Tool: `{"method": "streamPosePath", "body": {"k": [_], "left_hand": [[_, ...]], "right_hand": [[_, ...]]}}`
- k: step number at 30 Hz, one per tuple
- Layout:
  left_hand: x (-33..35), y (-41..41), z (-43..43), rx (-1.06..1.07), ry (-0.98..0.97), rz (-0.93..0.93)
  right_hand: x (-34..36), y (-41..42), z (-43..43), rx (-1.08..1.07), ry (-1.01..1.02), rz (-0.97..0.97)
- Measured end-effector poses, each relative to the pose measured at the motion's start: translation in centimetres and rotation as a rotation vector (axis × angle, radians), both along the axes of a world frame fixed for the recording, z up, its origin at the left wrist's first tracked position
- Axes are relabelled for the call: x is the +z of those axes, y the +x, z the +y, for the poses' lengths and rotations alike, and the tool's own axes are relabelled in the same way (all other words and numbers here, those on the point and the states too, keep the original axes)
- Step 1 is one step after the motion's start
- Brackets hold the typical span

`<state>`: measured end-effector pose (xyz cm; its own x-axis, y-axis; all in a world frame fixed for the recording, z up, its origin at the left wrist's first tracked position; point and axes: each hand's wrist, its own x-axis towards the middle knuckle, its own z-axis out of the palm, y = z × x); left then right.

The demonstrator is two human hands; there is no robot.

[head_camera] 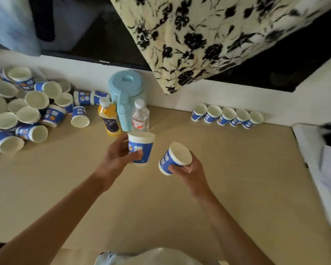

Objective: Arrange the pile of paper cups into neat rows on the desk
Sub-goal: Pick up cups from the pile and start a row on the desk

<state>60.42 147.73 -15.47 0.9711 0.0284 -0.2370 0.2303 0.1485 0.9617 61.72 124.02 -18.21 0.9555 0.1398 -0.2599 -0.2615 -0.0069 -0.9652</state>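
This looks like a home. A curtain (199, 35) (cream, black flowers) hangs over a wooden desk (237, 159) with a blue jug (126, 87).

Dim, soft indoor light is falling evenly over the surface (55, 188); shadows are showing faint. Background above is dropping to near-black. Wide-angle lens is bowing lines at the edges. Motion blur is smearing the floral cloth (199, 35) and the top corners.
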Motion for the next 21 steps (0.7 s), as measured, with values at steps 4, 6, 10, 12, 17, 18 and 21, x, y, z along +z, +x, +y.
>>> {"method": "streamPosePath", "body": {"k": [4,6,10,12,17,18,21], "left_hand": [[-0.2,2.7,-7.0,-0.083,0.163,0.004],[-0.5,3.9,-11.3,-0.097,0.233,0.000],[-1.5,6.1,-19.7,-0.096,0.329,-0.031],[-2.2,7.2,-23.9,-0.089,0.351,-0.034],[-3.8,9.0,-32.1,-0.030,0.350,-0.046],[-4.0,9.1,-33.4,-0.012,0.349,-0.046],[-3.9,8.9,-36.6,0.036,0.348,-0.022]], "right_hand": [[-0.2,1.3,-6.4,-0.064,0.003,0.005],[-0.6,2.2,-10.5,-0.102,0.008,0.009],[-2.0,4.4,-18.9,-0.212,0.014,0.015],[-2.9,5.8,-23.3,-0.290,-0.002,0.016],[-5.5,11.0,-33.3,-0.437,-0.170,-0.012],[-6.0,12.2,-35.0,-0.455,-0.215,-0.017],[-7.9,16.2,-39.2,-0.474,-0.306,-0.040]]}}
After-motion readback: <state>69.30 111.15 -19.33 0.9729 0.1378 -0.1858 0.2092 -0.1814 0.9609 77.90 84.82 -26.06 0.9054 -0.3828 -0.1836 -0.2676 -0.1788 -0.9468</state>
